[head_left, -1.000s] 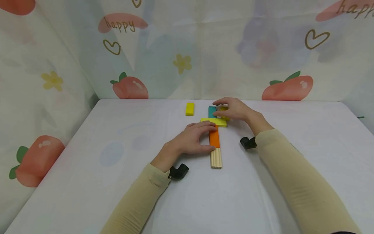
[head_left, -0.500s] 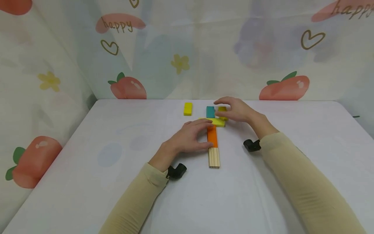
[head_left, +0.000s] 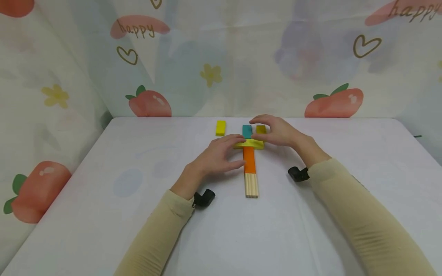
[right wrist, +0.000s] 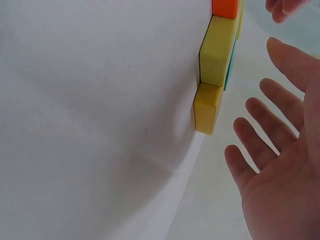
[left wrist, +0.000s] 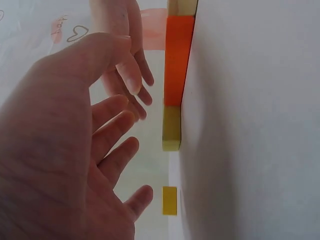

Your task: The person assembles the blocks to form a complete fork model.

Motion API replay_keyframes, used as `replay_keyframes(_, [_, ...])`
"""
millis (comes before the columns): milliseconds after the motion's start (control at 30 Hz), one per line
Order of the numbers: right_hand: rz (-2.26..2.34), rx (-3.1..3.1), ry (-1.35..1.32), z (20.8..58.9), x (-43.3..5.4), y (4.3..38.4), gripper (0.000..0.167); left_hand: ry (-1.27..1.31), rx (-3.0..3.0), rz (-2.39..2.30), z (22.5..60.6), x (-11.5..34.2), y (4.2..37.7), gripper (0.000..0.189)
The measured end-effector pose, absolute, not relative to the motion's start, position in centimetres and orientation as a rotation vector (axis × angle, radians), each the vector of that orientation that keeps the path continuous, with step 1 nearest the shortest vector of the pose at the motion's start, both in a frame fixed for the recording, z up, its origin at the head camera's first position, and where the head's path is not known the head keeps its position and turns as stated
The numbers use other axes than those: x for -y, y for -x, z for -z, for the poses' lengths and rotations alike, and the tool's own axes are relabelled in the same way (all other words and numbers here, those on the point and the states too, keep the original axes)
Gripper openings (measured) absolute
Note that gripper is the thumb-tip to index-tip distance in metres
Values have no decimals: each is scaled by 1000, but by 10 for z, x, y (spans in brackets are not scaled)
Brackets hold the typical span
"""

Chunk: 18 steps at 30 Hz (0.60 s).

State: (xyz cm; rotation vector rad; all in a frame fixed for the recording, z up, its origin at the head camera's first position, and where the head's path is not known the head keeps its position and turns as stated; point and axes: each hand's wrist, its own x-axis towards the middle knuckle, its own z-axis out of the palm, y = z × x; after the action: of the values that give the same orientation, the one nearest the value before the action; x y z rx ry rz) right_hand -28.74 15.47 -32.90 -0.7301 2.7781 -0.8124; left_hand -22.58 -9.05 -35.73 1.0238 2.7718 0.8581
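My left hand point(head_left: 221, 155) hovers with spread fingers left of an orange block point(head_left: 249, 161). Between its thumb and fingers is nothing, as the left wrist view shows. Orange meets a striped bare-wood block point(head_left: 251, 186) at the near end and a yellow crosswise block point(head_left: 254, 144) at the far end. Behind the yellow one lie a teal block point(head_left: 246, 131) and, to its right, another yellow block point(head_left: 261, 129). Over these two stretches my right hand point(head_left: 277, 131), fingers loose; the right wrist view has it apart from the yellow blocks point(right wrist: 207, 107).
A single yellow block point(head_left: 220, 128) lies apart, left of the teal one near the table's back edge. The table point(head_left: 221, 237) has a white cloth. Behind it hangs a printed curtain point(head_left: 248, 57). A black wrist camera point(head_left: 204, 198) sits under the left wrist.
My left hand has drawn left and slightly back, uncovering more of the orange block. My right hand has stayed close to the far blocks. The head view has shifted a little.
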Motion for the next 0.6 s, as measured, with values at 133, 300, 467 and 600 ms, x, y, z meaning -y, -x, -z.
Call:
replay_keyframes(133, [795,-2779,732,329,-154,284,55,-987,-2777,-865,355,94,229,65])
replay_keyframes(300, [789,-2773,726,329,-153,279,55,-964,-2779,-880,355,96,234,64])
replay_keyframes(467, [771,-2768,734,328,-151,275,55,-943,-2783,-888,354,98,237,64])
replay_keyframes(600, [774,-2756,760,329,-151,272,55,-932,-2801,-898,351,100,241,63])
